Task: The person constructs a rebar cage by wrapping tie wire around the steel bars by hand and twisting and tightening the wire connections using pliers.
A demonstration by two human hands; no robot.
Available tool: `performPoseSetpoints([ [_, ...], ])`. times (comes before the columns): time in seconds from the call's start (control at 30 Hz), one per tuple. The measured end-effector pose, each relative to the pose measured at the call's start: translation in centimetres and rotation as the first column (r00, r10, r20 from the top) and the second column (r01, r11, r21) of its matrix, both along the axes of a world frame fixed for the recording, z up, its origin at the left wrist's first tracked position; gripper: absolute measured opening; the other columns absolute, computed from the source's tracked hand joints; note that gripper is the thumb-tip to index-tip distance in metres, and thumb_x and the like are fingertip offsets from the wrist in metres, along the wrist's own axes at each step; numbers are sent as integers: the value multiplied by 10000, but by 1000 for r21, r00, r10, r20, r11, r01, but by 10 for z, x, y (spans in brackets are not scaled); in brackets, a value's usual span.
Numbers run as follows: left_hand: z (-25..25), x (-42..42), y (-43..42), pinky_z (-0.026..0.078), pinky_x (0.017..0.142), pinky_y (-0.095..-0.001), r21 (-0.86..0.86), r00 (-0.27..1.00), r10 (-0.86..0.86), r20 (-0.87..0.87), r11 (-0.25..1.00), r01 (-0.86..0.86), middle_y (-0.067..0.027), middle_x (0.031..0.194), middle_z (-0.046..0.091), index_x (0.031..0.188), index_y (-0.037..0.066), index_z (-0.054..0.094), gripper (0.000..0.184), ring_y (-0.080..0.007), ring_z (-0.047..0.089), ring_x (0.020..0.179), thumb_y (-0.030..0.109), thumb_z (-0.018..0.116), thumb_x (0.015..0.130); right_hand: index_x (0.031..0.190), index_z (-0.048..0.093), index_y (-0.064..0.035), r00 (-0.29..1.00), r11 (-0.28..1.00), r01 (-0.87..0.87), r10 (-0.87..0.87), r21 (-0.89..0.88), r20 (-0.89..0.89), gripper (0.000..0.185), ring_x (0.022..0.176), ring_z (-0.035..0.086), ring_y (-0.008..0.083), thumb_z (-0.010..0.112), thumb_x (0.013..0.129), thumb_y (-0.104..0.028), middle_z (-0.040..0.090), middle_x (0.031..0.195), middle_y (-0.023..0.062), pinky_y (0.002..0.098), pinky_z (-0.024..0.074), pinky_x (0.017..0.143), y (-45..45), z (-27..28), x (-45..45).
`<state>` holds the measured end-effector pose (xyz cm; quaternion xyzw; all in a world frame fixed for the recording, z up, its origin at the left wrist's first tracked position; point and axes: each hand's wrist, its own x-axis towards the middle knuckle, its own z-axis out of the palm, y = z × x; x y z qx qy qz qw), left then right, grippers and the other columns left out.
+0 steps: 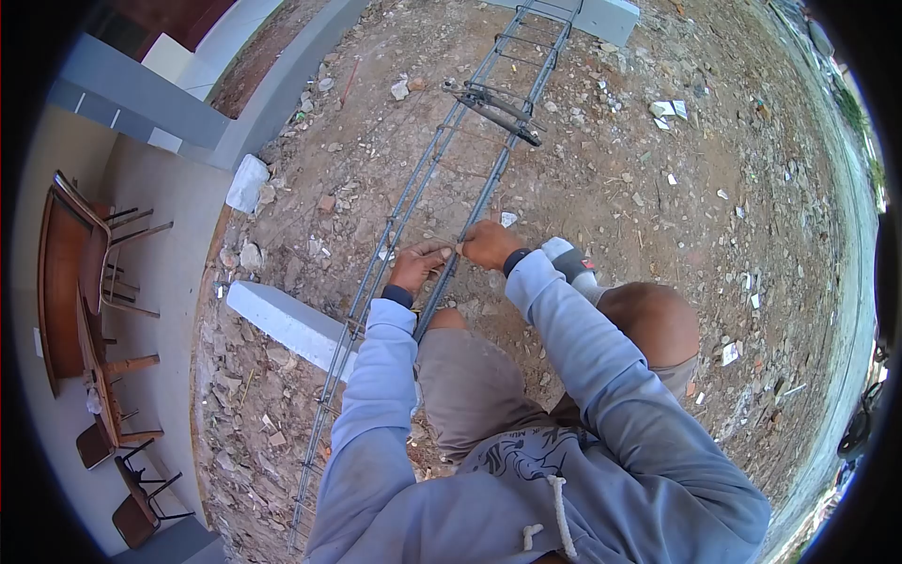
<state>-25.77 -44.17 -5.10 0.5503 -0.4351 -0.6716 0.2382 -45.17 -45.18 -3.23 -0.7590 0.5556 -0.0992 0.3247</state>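
Note:
A long cage of steel bars (488, 193) runs from the top of the view down to the lower left, with thin cross ties between its bars. My left hand (418, 267) is at the near right bar, its fingers pinched together. Just right of it, my right hand (488, 246) is closed at the same bar, fingertips close to those of my left hand. What either hand pinches is too small to make out. Farther up, a dark tool (501, 115) and some short rods lie across the cage.
A pale block (291, 324) lies under the cage at the left, and another (603, 19) supports it at the top. White rubble (248, 183) and broken tile (662, 110) dot the dirt. Chairs (132, 503) and a wooden table (66, 282) stand at the far left.

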Motion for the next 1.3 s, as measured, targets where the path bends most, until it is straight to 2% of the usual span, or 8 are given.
performPoseSetpoints([
  [0.1, -6, 1, -2, 404, 555, -197, 98, 986, 48, -159, 995, -33, 38, 819, 642, 1002, 66, 660, 189, -49, 530, 671, 177, 656, 849, 891, 647, -16, 982, 987, 160, -157, -21, 107, 273, 893, 611, 398, 555, 814, -262, 642, 915, 214, 467, 481, 794, 18, 8, 2],
  [0.23, -5, -3, -3, 426, 601, -200, 74, 987, 73, -140, 995, -63, 25, 846, 659, 956, 67, 653, 141, -51, 536, 694, 164, 648, 854, 865, 618, -14, 947, 961, 277, -273, 0, 168, 231, 869, 617, 406, 559, 804, -229, 642, 902, 226, 492, 486, 765, 28, 1, 9],
  [0.43, 1, -4, -6, 456, 644, -216, 61, 993, 97, -65, 994, -93, -12, 890, 678, 936, 62, 649, 131, -68, 563, 718, 161, 652, 850, 878, 576, -28, 931, 923, 352, -329, -153, 158, 155, 745, 614, 412, 564, 838, -178, 627, 797, 226, 503, 480, 660, 47, 9, 18],
  [0.8, 18, -10, 9, 517, 629, -271, 199, 986, 141, -85, 972, -122, -71, 828, 684, 941, 16, 665, 181, -155, 635, 678, 171, 658, 847, 923, 488, -60, 954, 904, 290, -248, -316, 167, 144, 679, 609, 407, 555, 860, -170, 609, 777, 199, 498, 472, 557, 54, -6, 17],
  [0.93, 12, -15, 7, 522, 644, -283, 197, 963, 249, -107, 954, -225, -76, 816, 681, 917, -9, 665, 200, -163, 640, 698, 178, 647, 849, 911, 474, -65, 962, 889, 269, -231, -370, 144, 135, 667, 609, 398, 549, 865, -168, 601, 775, 183, 495, 472, 551, 56, -9, 17],
  [1.1, 14, -20, 6, 509, 627, -269, 199, 950, 279, -142, 948, -249, -76, 806, 676, 906, -15, 662, 172, -155, 642, 715, 143, 625, 846, 908, 481, -60, 960, 906, 279, -258, -317, 107, 146, 691, 619, 386, 557, 857, -175, 609, 780, 191, 489, 480, 571, 53, -7, 20],
  [1.2, 5, -18, -2, 465, 560, -240, 73, 970, 244, 8, 967, -244, -70, 763, 667, 868, -12, 663, 139, -136, 616, 642, 120, 635, 832, 895, 498, -55, 953, 922, 304, -291, -240, 90, 142, 701, 622, 388, 559, 853, -176, 614, 762, 197, 492, 485, 592, 53, -1, 22],
  [1.3, -3, -25, -5, 411, 503, -216, 121, 940, 332, -83, 939, -321, -48, 692, 641, 833, -10, 663, 125, -115, 567, 556, 113, 651, 815, 876, 511, -47, 950, 927, 310, -291, -210, 116, 136, 697, 617, 400, 556, 851, -173, 618, 751, 209, 499, 486, 608, 51, 3, 20],
])
